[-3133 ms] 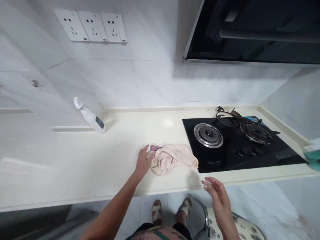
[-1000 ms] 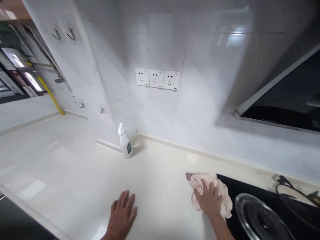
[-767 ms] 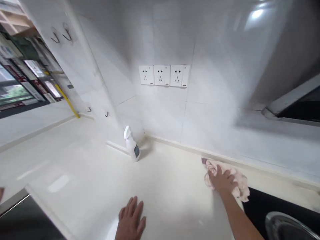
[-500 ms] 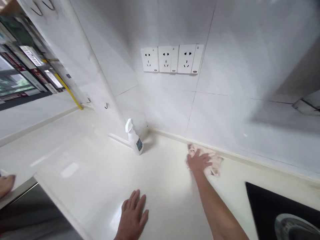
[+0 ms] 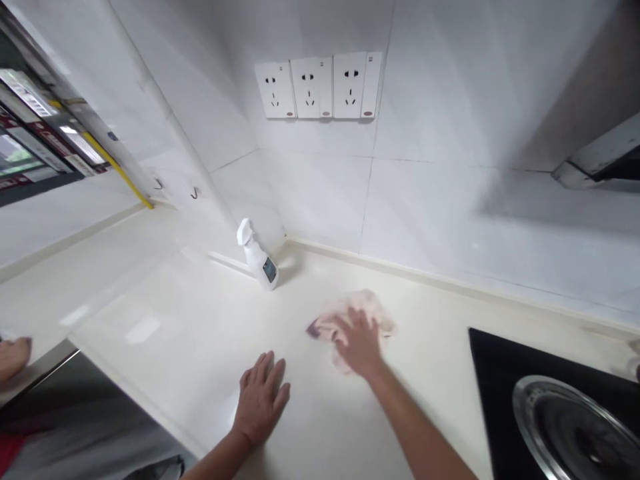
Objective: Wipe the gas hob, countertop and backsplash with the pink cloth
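Note:
My right hand (image 5: 359,341) is on a pale pink cloth (image 5: 367,303), bunched and slightly blurred, on the white countertop (image 5: 300,427). Its fingers are spread over the cloth and hold it against the surface. To the left, my left hand (image 5: 261,399) lies flat on the countertop with its fingers stretched out and nothing in it. Beyond both hands, a white spray bottle (image 5: 259,259) with a dark label stands near the corner of the wall.
A black cooktop (image 5: 487,380) with a round metal-rimmed burner (image 5: 550,400) is at right. Three wall sockets (image 5: 320,88) sit above the counter. Another person's hand (image 5: 14,359) rests at far left, by a dark metal-edged front (image 5: 65,400). A range hood corner (image 5: 575,173) juts in.
My right hand has drawn the cloth away from the wall, toward me and to the left. My left hand stays in about the same place on the counter. The view has shifted slightly.

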`<action>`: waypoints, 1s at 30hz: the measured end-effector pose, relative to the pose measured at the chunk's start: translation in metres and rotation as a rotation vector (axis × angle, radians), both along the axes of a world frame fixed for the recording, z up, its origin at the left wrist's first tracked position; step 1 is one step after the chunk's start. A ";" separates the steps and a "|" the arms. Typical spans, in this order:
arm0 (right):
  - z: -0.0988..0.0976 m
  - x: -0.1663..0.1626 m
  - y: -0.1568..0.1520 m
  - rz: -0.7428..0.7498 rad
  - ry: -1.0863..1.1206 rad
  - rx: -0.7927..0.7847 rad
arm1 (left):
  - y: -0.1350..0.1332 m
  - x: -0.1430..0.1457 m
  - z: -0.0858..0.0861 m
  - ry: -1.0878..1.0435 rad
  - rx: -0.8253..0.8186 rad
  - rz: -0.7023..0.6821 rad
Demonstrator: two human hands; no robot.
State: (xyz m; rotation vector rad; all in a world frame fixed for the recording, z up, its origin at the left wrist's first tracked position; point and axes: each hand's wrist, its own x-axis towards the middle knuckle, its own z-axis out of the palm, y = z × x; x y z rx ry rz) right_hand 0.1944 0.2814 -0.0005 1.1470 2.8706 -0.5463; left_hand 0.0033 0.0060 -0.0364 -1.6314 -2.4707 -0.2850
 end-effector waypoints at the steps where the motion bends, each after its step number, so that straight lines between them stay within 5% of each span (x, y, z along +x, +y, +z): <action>1: -0.003 0.022 0.020 -0.110 -0.042 0.054 | 0.001 0.001 0.001 -0.002 -0.004 0.002; 6: -0.012 0.118 0.096 -0.599 -0.139 0.112 | 0.004 0.007 0.005 -0.023 -0.051 0.011; 10: -0.017 0.127 0.079 -0.752 -0.115 0.107 | 0.007 0.011 0.008 -0.085 -0.066 0.020; 15: -0.022 0.074 -0.025 -0.641 -0.169 0.179 | 0.012 0.016 0.011 -0.172 -0.061 0.023; 21: -0.032 0.045 -0.208 -0.354 -0.153 0.258 | 0.014 0.013 0.006 -0.220 -0.029 -0.024; 26: -0.049 0.105 -0.312 -0.213 -0.112 0.263 | 0.001 -0.002 0.007 -0.230 0.007 -0.153; 30: -0.061 0.203 -0.324 -0.512 -0.149 0.295 | -0.042 -0.048 0.011 -0.206 0.023 -0.206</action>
